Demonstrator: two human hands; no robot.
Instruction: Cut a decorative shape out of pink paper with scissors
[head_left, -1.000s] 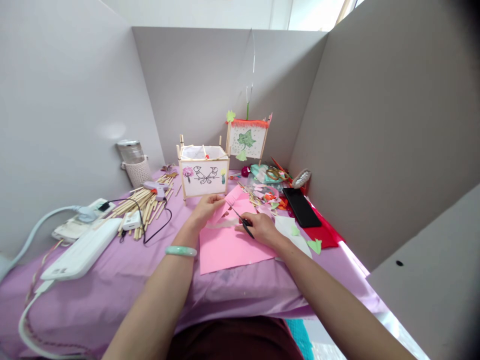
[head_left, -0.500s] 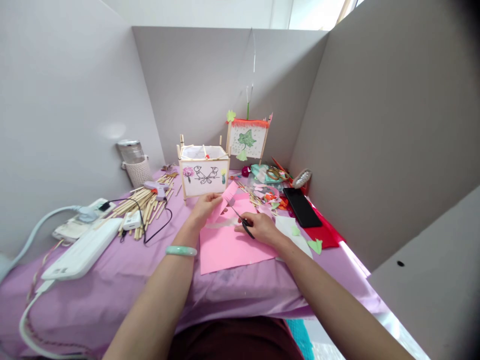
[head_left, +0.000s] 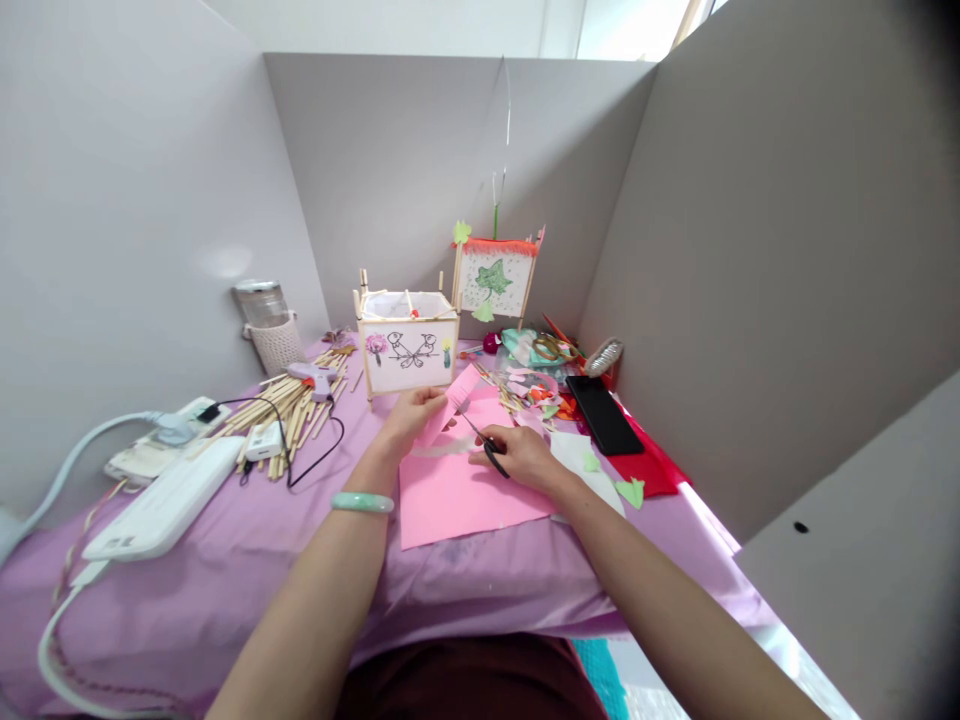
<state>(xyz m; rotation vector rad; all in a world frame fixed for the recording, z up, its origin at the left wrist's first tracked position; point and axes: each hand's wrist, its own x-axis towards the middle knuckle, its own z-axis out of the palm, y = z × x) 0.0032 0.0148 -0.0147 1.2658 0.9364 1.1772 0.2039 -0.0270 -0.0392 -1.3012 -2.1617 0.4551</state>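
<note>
Between thumb and fingers, my left hand (head_left: 414, 415) pinches a pink paper strip (head_left: 464, 386) whose edge is cut into a fringe. Black-handled scissors (head_left: 493, 455) are in my right hand (head_left: 521, 455), with their blades at the fringed edge of the strip. Below both hands a larger pink paper sheet (head_left: 465, 505) lies flat on the table. Just beyond my left hand stands a stick-framed lantern (head_left: 411, 358) with birds and flowers drawn on its white side. A second lantern (head_left: 493, 283) bearing a green leaf and a red fringe is behind it.
Wooden sticks (head_left: 300, 415), a glue gun (head_left: 315, 380), a white power bank (head_left: 165, 500) and cables lie at left, near a glass jar (head_left: 270, 325). At right are paper scraps (head_left: 540, 390), a black phone (head_left: 604, 415) and red paper (head_left: 652, 475). Grey panels enclose the table.
The pink strip in my left hand has shifted very slightly to the right. My right hand and the scissors stay in nearly the same place.
</note>
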